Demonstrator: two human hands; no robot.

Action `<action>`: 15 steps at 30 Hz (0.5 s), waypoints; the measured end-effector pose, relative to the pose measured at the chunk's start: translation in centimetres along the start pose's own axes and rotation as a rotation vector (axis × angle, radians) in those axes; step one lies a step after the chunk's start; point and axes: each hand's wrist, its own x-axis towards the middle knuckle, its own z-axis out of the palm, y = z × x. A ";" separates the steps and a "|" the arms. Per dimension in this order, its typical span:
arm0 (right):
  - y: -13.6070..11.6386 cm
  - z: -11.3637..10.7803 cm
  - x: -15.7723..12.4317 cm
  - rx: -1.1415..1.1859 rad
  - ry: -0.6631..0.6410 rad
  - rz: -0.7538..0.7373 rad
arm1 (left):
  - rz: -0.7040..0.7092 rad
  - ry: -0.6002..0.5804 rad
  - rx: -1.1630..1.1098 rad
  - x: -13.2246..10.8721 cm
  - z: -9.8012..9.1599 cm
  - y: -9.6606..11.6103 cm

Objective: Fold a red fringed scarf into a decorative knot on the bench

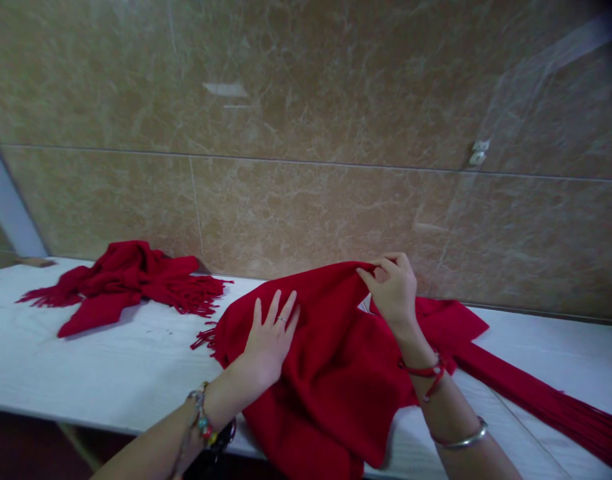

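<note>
A red scarf (326,373) lies bunched across the middle of the white table, its lower part hanging over the front edge and a bit of fringe showing at its left end. My left hand (273,337) rests on the scarf with the fingers spread and stretched out, a ring on one of them. Pinched between the thumb and fingers of my right hand (393,287) is the scarf's upper edge, lifted off the table. Behind my right wrist, more red fabric (451,323) lies on the tabletop, partly hidden by the arm.
Another red fringed scarf (131,273) lies crumpled at the left, near the wall. A long narrow red fringed strip (541,387) runs to the right edge. The white table (86,373) meets a brown tiled wall (306,213) at the back. A small flat piece (35,261) lies at the far left.
</note>
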 end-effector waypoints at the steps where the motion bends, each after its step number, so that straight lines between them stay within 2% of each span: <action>1: 0.4 -0.3 0.1 -0.019 0.028 0.007 | -0.050 0.069 0.028 0.4 1.1 -0.5; 5: 2.0 -0.7 0.0 -0.071 0.015 0.013 | -0.245 0.321 0.053 1.9 4.9 -5.0; 8: 2.6 0.0 -0.7 -0.088 -0.103 -0.002 | -0.415 0.386 0.011 2.3 5.9 -8.8; 10: 2.4 0.6 -1.1 -0.064 -0.200 -0.024 | -0.493 0.342 -0.036 2.4 5.4 -10.4; 12: 1.7 1.2 -1.4 -0.001 -0.284 -0.063 | -0.496 0.266 -0.118 2.4 4.0 -11.0; 14: 0.4 1.3 -1.5 0.081 -0.340 -0.119 | -0.385 0.221 -0.239 2.2 2.0 -10.2; 15: -0.3 1.3 -1.5 0.122 -0.361 -0.147 | -0.280 0.228 -0.303 2.1 0.9 -9.5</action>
